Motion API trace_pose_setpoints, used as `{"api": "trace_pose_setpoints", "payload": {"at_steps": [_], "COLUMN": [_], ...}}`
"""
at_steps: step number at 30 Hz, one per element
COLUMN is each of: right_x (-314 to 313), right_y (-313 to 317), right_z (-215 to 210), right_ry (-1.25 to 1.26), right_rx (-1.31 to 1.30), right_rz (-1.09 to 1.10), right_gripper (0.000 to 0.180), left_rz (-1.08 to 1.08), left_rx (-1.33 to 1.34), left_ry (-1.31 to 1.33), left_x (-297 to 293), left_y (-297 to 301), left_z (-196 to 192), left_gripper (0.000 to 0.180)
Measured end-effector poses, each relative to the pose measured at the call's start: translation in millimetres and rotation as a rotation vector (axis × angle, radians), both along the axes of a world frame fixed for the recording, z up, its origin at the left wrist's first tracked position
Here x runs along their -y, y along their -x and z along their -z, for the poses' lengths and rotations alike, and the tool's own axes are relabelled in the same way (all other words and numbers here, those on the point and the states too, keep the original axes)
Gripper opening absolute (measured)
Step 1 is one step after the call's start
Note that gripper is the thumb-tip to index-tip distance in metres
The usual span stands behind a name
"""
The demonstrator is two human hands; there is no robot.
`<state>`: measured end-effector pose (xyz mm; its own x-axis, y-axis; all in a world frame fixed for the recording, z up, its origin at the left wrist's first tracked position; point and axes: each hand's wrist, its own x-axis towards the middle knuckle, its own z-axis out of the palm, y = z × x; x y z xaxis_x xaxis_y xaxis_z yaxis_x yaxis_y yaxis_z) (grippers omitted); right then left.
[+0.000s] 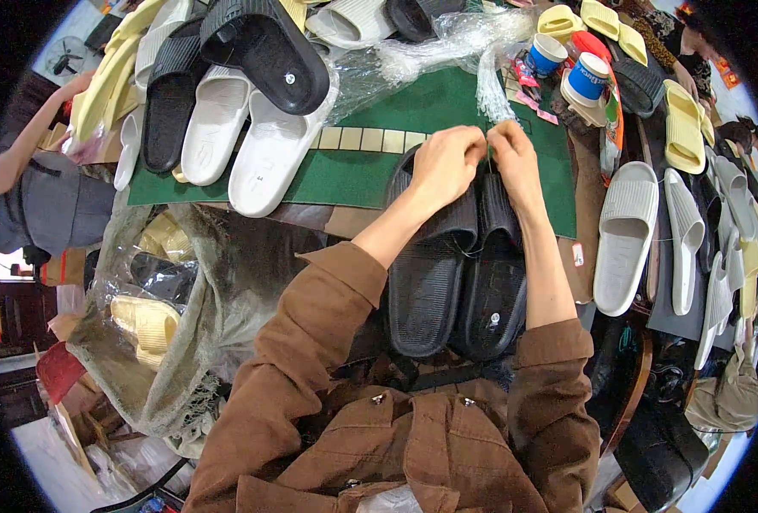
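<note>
Two black ribbed slide sandals (426, 299) lie side by side at the edge of the green mat (434, 98), toes toward me. A thin clear loop shows where their straps meet. Over the far end of the pair, my left hand (449, 167) and my right hand (517, 162) come together with fingertips pinched. Between them there seems to be something very thin, too small to make out. Beyond my right hand hangs a bundle of clear thin plastic strings (493, 85). A row of pale square stickers (372, 139) runs along the mat left of my hands.
White slides (268, 154) and a black slide (268, 60) are heaped at the left. Blue-and-white cups (587, 77) stand at the back right. A grey slide (627, 239) lies to the right. Below left, a cloth sack (140, 393) holds bagged slides. Other people work nearby.
</note>
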<state>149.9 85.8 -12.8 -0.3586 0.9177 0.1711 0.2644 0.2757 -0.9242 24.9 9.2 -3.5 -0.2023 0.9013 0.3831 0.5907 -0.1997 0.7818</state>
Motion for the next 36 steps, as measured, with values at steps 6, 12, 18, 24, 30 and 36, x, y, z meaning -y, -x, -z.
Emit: {"api": "trace_pose_setpoints", "payload": {"at_steps": [6, 12, 18, 24, 30, 36], "right_x": [9.4, 1.5, 5.2, 3.7, 3.9, 5.4], "right_y": [2.6, -0.9, -1.5, -2.4, -1.9, -1.0], "right_z": [-9.5, -7.6, -8.9, -11.9, -11.8, -11.5], "right_ry": [0.065, 0.128, 0.122, 0.121, 0.245, 0.278], "right_rx": [0.045, 0.017, 0.014, 0.076, -0.067, -0.127], "right_rz": [0.000, -0.084, -0.158, -0.177, -0.145, -0.136], "right_gripper": [0.016, 0.015, 0.014, 0.016, 0.016, 0.020], "left_rz": [-0.072, -0.074, -0.105, -0.111, -0.101, -0.111], "left_rx": [0.078, 0.074, 0.077, 0.094, 0.114, 0.137], "left_ry": [-0.022, -0.058, -0.051, -0.047, -0.047, -0.026], "left_x": [2.4, 0.9, 2.1, 0.2, 0.5, 0.1], "left_y": [0.8, 0.9, -0.2, 0.0, 0.8, 1.5], "left_z": [0.5, 1.8, 0.8, 2.5, 0.9, 0.0], "left_gripper": [0.007, 0.007, 0.007, 0.008, 0.008, 0.009]}}
